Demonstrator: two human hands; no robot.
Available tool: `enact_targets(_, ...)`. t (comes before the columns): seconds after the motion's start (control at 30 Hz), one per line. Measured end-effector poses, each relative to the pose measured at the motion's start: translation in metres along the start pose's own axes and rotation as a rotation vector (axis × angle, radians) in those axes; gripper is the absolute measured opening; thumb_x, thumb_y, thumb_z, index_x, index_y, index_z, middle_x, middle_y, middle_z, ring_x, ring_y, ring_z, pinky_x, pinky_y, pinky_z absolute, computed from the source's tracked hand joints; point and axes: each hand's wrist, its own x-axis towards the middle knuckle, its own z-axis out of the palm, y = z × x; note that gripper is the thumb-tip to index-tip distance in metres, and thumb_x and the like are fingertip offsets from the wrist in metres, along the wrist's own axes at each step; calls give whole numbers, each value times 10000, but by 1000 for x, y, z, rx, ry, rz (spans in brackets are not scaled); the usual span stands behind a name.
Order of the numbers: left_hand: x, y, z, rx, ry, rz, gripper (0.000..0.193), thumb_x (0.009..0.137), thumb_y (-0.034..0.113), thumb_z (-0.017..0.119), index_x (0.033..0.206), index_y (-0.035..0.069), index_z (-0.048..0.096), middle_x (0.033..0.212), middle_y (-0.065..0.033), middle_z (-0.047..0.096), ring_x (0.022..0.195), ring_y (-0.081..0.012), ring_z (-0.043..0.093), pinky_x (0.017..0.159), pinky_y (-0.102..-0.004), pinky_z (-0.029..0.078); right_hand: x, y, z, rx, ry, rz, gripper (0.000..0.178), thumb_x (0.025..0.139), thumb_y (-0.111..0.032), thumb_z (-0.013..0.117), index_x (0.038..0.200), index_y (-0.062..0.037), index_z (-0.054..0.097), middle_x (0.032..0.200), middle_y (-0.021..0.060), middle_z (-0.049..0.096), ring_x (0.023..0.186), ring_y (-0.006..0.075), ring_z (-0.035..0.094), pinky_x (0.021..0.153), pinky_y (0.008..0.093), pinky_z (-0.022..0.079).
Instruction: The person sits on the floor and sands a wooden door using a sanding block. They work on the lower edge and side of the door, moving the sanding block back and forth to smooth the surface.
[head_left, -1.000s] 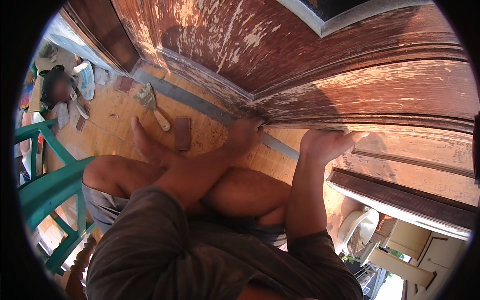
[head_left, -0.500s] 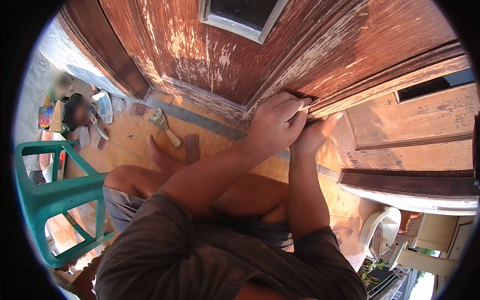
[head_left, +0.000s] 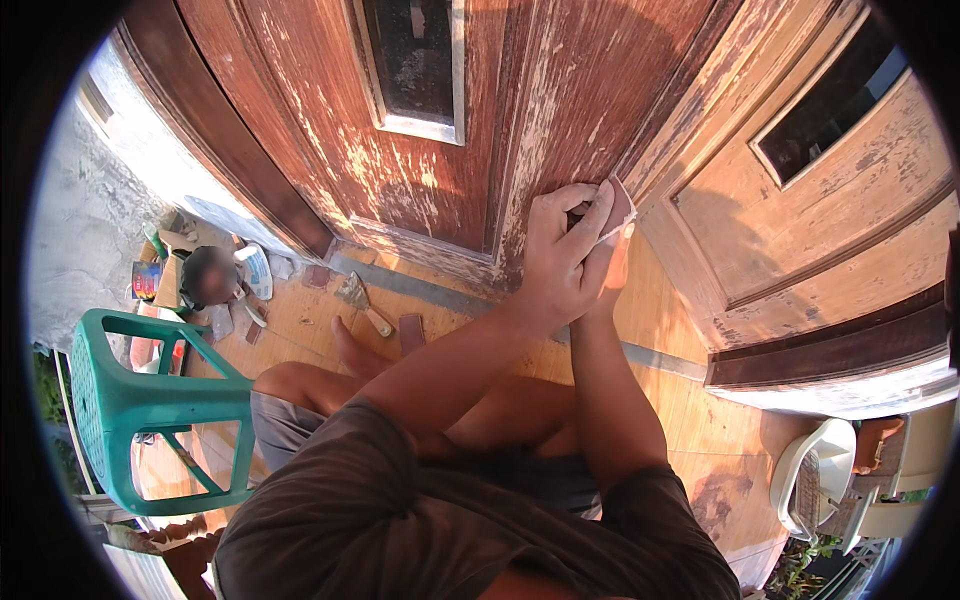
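Wood-look planks (head_left: 680, 430) spread in sunlight beneath the red-brown door (head_left: 590, 95), whose worn finish shows pale streaks. Nearest, at the door's lower right edge, the left hand (head_left: 566, 240) has its grip clamped on a reddish sanding sheet (head_left: 621, 208), fingers curled over one side. Whether the sheet touches the wood, I cannot tell. The right hand (head_left: 612, 278) sits just behind, mostly hidden, its thumb tip beside the sheet; whether that grip pinches anything does not show.

Good handling here probably means keeping the sheet flat on the edge, with pressure spread over several fingers, and stroking along the grain rather than across it. Moulded grooves likely want a folded corner and a lighter touch, so the profile stays crisp. Fingertips are best kept back from the rough rim, and the free hand could steady the leaf.

On the floor before the door, a scraper (head_left: 357, 297) lies near a small brown piece (head_left: 411, 333), both beside the grey strip (head_left: 430, 291) along its foot. Right of the door stands a paler door leaf (head_left: 700, 225). Left of the door and well out from it is a green stool (head_left: 165, 400); a blue-and-white packet (head_left: 257, 274) rests nearer its left side, and a grey wall (head_left: 85, 225) rises farther left.
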Motion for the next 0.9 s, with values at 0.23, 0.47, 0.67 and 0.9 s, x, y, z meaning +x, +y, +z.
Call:
enact_targets(0.23, 46, -4, 21, -83, 91, -35, 384, 963, -18, 593, 1344, -35, 642, 1234, -169, 552, 1043, -242, 559, 868, -334, 474, -5, 8, -11, 145, -7, 246, 482, 1137, -450, 328, 1148, -33, 569, 1016, 69, 617, 954, 172, 594, 855, 332, 499)
enact_targets(0.47, 22, 2, 6, 56, 55, 59, 448, 958, 18, 608, 1405, 0, 601, 1210, -149, 559, 1018, -255, 539, 858, -378, 431, 4, 14, -6, -693, 135, -551, 495, 1140, -447, 334, 1095, -23, 584, 1008, 64, 612, 904, 160, 582, 797, 333, 493)
enact_targets(0.67, 83, -6, 34, 66, 195, 205, 531, 898, 37, 674, 1424, 42, 604, 1218, -105, 564, 1054, -281, 498, 884, -457, 350, -9, 7, 2, -195, 130, -51, 470, 1137, -430, 341, 1075, -30, 580, 995, 52, 593, 890, 156, 566, 777, 333, 490)
enact_targets(0.9, 26, 1, 4, 145, 5, 100, 508, 966, 45, 597, 1466, -22, 532, 1245, -165, 533, 1085, -279, 492, 906, -410, 411, -4, 2, 1, -425, 39, -229, 485, 1136, -466, 326, 1080, -42, 553, 857, 19, 555, 838, 135, 542, 748, 322, 478)
